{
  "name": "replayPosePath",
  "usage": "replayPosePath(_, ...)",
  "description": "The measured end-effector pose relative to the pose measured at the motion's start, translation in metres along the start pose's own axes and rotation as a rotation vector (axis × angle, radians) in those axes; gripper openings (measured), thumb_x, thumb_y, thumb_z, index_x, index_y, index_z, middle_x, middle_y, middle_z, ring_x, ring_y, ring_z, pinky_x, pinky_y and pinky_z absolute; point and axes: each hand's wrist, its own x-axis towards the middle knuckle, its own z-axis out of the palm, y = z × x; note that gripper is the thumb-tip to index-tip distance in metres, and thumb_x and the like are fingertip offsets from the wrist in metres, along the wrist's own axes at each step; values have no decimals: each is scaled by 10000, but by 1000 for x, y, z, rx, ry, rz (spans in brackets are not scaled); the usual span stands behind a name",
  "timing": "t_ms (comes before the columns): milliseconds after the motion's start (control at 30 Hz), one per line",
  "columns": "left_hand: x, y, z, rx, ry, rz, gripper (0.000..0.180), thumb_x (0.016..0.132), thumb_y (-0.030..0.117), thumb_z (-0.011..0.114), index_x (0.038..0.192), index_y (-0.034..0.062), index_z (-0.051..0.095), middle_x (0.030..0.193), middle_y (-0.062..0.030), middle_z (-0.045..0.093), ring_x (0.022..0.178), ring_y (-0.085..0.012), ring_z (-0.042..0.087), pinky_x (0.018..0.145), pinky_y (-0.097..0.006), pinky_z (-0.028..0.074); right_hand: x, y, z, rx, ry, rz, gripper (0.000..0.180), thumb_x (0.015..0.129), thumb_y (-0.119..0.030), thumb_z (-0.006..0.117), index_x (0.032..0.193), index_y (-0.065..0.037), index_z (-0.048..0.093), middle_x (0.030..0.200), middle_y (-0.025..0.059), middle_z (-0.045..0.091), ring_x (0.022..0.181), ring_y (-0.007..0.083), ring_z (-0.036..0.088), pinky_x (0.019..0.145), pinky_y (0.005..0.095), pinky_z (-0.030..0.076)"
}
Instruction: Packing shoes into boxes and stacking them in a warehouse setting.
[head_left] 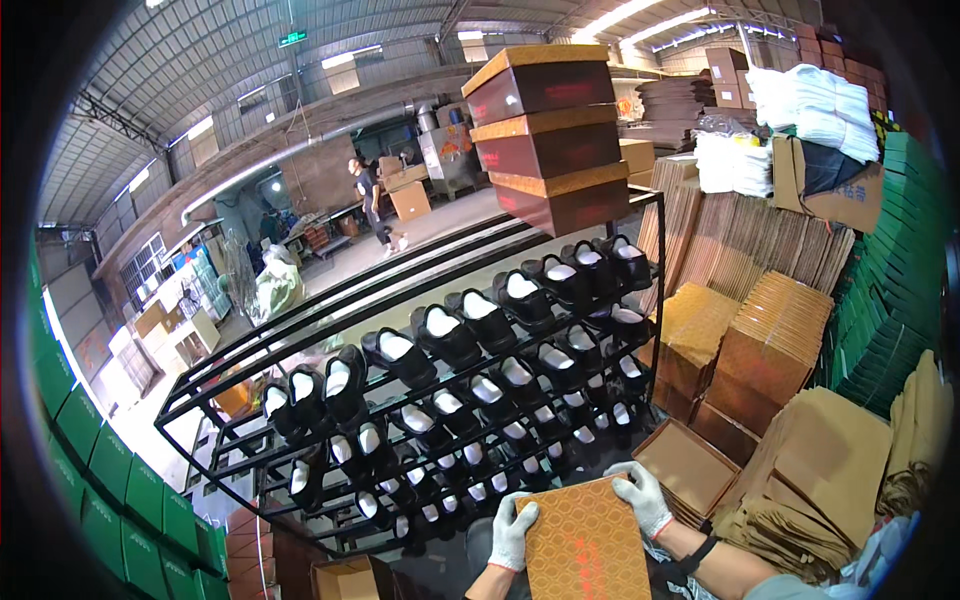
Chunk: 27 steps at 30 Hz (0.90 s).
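Low in front of me, both gloved hands hold a golden patterned shoebox lid (582,535) with red print on its top. My left hand (512,532) is closed on its left edge, thumb on the top face. On the upper right corner, my right hand (642,498) grips it the same way. Whether a box body sits under the lid is hidden. Just beyond my right hand lie open brown box bodies (685,465) with tan insides. A black metal rack (400,290) ahead carries several tiers of black shoes (450,335) with white stuffing.
Three closed shoeboxes (548,135) stand stacked on the rack's top right. Nested golden lids (775,320), brown paper sheets (810,470) and green boxes (890,280) crowd the right. More green boxes (130,500) line the left. An open box (350,580) sits at the bottom. Far off, a person (370,200) walks.
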Motion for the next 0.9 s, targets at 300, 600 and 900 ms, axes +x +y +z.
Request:
replayPosePath(300, 50, 220, 121, 83, -406, 509, 1242, 964, 433, 823, 1814, 70, -7, 1875, -150, 109, 1722, -295, 131, 1386, -487, 161, -30, -149, -52, -60, 133, -589, 841, 1039, -244, 682, 1756, -9, 310, 1616, 151, 595, 1307, 237, 660, 1185, 464, 511)
replayPosePath(600, 278, 604, 301, 77, -302, 1227, 945, 1069, 382, 707, 1806, 96, 189, 1587, -220, 628, 1351, -354, 670, 1157, -438, 497, 199, -670, -116, 400, -61, -933, 613, 1134, -640, 532, 1358, -98, 711, 1226, 35, 765, 1235, 190, 679, 1106, 470, 541)
replayPosePath(900, 342, 587, 292, 1292, 195, 1411, 494, 1007, 175, 637, 1489, 207, 741, 1307, -243, 776, 1189, -422, 765, 1081, -460, 594, 361, -689, -149, -775, 1020, -1016, 580, 1015, -445, 700, 1419, -34, 761, 1404, 229, 767, 1362, 368, 702, 1170, 431, 526)
